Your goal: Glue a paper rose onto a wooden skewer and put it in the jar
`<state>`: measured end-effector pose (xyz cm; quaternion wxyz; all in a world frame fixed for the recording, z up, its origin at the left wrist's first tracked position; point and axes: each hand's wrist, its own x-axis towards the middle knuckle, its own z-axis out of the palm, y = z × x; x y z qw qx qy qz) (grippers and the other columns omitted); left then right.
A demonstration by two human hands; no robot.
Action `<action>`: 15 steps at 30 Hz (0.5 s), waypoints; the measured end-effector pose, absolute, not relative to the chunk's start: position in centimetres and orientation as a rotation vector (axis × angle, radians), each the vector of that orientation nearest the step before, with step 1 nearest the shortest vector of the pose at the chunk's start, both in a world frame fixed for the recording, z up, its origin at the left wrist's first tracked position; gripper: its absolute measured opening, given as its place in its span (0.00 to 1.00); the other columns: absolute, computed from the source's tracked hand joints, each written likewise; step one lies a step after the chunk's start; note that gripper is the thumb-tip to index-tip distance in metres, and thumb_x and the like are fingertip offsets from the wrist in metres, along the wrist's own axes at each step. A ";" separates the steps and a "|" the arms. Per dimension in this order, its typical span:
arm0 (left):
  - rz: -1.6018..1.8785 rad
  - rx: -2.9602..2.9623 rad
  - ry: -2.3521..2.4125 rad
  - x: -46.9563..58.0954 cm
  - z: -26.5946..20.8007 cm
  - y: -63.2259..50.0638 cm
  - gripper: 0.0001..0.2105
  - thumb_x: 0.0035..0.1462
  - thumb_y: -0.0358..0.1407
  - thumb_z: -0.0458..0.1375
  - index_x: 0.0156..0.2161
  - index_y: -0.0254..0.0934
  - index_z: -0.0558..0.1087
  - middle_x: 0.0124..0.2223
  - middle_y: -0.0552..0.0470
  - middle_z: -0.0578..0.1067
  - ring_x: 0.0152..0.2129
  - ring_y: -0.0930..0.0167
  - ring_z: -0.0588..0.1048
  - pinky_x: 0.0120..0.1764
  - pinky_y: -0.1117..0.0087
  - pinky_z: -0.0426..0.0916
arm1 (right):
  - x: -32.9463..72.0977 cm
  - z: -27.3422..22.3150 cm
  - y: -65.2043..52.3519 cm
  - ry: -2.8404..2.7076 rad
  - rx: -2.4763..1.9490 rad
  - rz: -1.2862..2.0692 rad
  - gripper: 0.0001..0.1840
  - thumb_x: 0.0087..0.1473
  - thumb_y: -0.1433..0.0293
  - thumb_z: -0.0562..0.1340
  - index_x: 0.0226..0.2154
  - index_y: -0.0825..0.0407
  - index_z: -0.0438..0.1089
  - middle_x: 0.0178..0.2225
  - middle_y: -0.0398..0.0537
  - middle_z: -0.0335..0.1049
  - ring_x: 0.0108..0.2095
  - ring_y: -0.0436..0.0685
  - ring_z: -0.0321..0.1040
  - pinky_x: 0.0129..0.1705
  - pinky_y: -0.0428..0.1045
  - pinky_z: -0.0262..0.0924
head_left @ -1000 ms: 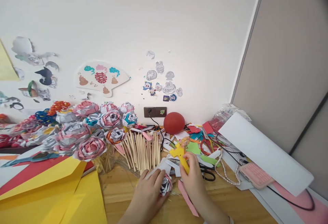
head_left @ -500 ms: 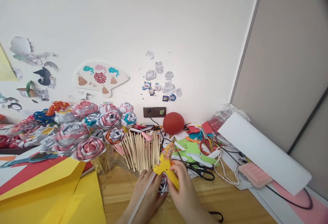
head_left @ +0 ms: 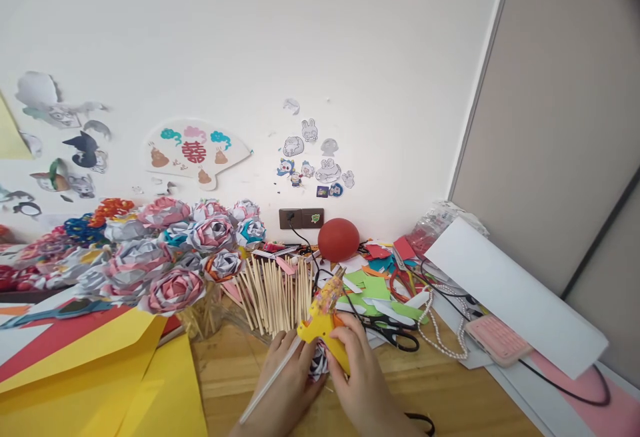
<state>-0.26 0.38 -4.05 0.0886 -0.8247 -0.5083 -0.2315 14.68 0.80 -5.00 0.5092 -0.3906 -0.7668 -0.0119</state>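
My right hand (head_left: pixel 357 364) is wrapped around the handle of a yellow hot glue gun (head_left: pixel 320 326). The gun's front part is speckled with colour, and its nozzle points away from me. From the gun's back end a long whitish glue stick (head_left: pixel 271 382) slants down over my left hand (head_left: pixel 283 378). Below the gun, between both hands, a small white-and-dark paper flower (head_left: pixel 319 365) shows in part. My left fingers curl against it, with their tips hidden behind the gun and the flower.
Beyond the hands stand upright wooden sticks (head_left: pixel 277 294). Paper flowers (head_left: pixel 175 287) and yellow paper (head_left: pixel 100 364) are at left. A red balloon (head_left: pixel 339 240) rests by the wall. Paper scraps (head_left: pixel 373 290), black-handled scissors (head_left: pixel 400 338), a bead string (head_left: pixel 440 344) and a pink keypad-like object (head_left: pixel 497 340) lie right.
The glue gun has tipped slightly, so its nozzle now shows higher up. The rear end of the glue stick has swung up and left across my left wrist. Both hands stay nearly in place.
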 end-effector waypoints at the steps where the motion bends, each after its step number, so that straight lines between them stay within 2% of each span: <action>1: -0.685 -2.460 -1.520 -0.3 -4.0 0.4 0.10 0.49 0.33 0.57 0.39 0.38 0.69 0.37 0.47 0.73 0.36 0.62 0.69 0.40 0.60 0.62 | 14.7 -4.9 0.8 -1.844 -0.943 -0.042 0.15 0.50 0.80 0.50 0.40 0.51 0.59 0.47 0.57 0.60 0.49 0.57 0.61 0.45 0.52 0.64; 7: -0.651 -2.498 -1.533 -0.3 -3.8 0.3 0.11 0.49 0.34 0.56 0.40 0.39 0.68 0.38 0.49 0.73 0.35 0.62 0.68 0.41 0.61 0.61 | 15.8 -4.8 2.0 -1.699 -1.029 -0.179 0.14 0.49 0.80 0.50 0.39 0.52 0.58 0.46 0.58 0.61 0.48 0.59 0.63 0.42 0.54 0.65; 15: -0.655 -2.495 -1.549 -0.4 -4.2 0.6 0.09 0.50 0.34 0.56 0.38 0.37 0.68 0.37 0.47 0.73 0.35 0.62 0.67 0.41 0.60 0.61 | 15.4 -4.7 1.1 -1.840 -0.985 -0.113 0.17 0.48 0.81 0.48 0.41 0.52 0.58 0.46 0.58 0.60 0.47 0.58 0.63 0.42 0.52 0.65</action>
